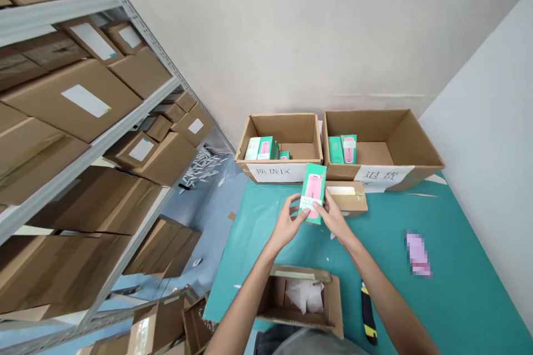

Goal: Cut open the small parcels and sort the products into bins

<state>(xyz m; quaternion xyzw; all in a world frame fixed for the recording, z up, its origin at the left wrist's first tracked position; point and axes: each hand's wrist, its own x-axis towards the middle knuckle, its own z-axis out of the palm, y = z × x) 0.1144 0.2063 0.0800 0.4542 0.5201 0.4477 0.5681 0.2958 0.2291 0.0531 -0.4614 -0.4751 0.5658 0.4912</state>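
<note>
Both my hands hold one small green box with a pink picture [313, 186] above the middle of the table. My left hand [288, 216] grips its left side, thumb on the front near the bottom. On the right side, my right hand [333, 213] closes around it, thumb also on the front. Behind it stand two open cardboard boxes with handwritten white labels: a left bin [278, 171] with several green boxes [265, 148] and a right bin [400, 177] with two green boxes [342, 150]. A closed small carton [353, 205] lies just behind my right hand.
An open carton [335, 305] with white wrapping [306, 295] sits at the near table edge. Right of it lies a black and yellow utility knife [368, 313]. A blurred pink item [418, 254] lies on the green tabletop [466, 288]. Shelves with cartons [87, 100] stand at left.
</note>
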